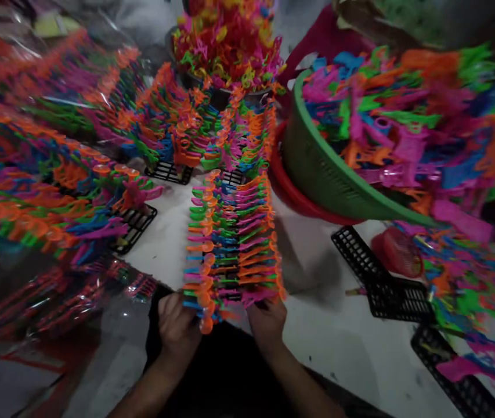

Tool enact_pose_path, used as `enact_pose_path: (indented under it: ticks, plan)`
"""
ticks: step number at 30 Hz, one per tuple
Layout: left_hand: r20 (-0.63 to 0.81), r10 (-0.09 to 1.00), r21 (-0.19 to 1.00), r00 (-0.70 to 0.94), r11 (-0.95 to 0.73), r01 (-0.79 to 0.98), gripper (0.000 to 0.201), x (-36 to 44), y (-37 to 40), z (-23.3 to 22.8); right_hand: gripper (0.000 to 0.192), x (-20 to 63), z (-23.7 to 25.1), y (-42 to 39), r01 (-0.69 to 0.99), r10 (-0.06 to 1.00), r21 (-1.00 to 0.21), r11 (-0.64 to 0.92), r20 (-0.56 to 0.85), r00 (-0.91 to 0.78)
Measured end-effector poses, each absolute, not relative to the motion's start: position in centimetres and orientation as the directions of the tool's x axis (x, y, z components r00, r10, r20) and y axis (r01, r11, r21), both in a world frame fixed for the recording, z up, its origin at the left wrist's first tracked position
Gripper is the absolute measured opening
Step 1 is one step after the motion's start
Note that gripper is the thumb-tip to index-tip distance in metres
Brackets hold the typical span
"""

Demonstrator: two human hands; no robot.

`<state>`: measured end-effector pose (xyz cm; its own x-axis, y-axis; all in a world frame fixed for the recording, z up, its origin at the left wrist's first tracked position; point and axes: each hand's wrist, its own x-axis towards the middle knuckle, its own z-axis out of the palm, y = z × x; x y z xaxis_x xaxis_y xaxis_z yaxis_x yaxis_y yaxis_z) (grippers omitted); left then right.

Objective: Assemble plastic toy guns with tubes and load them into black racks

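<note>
A long row of small plastic pieces [234,244] in orange, green, blue and pink stands in front of me, packed side by side with round orange ends on top. My left hand [180,322] is closed at the near left corner of this row, its fingers curled in. At the near right corner, my right hand [268,325] is closed too, its fingertips hidden beneath pink pieces. Whatever base carries the row is mostly covered by the pieces.
More filled rows [55,174] stand at left, on black plastic grids [136,226]. A green basket [329,162] heaped with loose pieces sits in a red basin [291,194] at right. Bare black grids [399,299] lie near a loose pile [469,278]. Another full tub [230,52] is at the back.
</note>
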<state>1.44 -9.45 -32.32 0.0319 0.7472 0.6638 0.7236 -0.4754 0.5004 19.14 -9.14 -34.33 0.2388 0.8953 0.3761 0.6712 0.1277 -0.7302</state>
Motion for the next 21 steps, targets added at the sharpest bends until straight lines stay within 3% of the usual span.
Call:
enact_pose_path:
  ticks: [6,9,12,15,21]
  plan:
    - [0.656,0.754,0.428,0.024,-0.398,0.811,0.017,2.1,-10.1,-32.1,0.012,18.8,-33.4,-10.6,0.647,0.808,-0.714,0.269,0.532,0.252]
    - [0.667,0.745,0.427,0.01,-0.394,0.814,0.019,2.4,-10.3,-32.3,0.011,19.7,-33.0,-12.3,0.517,0.857,-0.807,0.284,0.456,0.241]
    - [0.667,0.745,0.428,0.017,-0.402,0.81,0.02,2.4,-10.5,-32.5,0.018,21.1,-32.4,-13.0,0.428,0.907,-0.835,0.345,0.413,0.075]
    - [0.661,0.75,0.424,0.02,-0.396,0.815,0.021,2.3,-10.5,-32.9,0.019,22.1,-32.0,-12.1,0.457,0.903,-0.792,0.405,0.424,-0.065]
    - [0.664,0.746,0.421,0.052,-0.431,0.798,0.021,2.0,-10.6,-33.1,0.014,21.8,-32.2,-8.9,0.471,0.934,-0.815,0.337,0.354,-0.055]
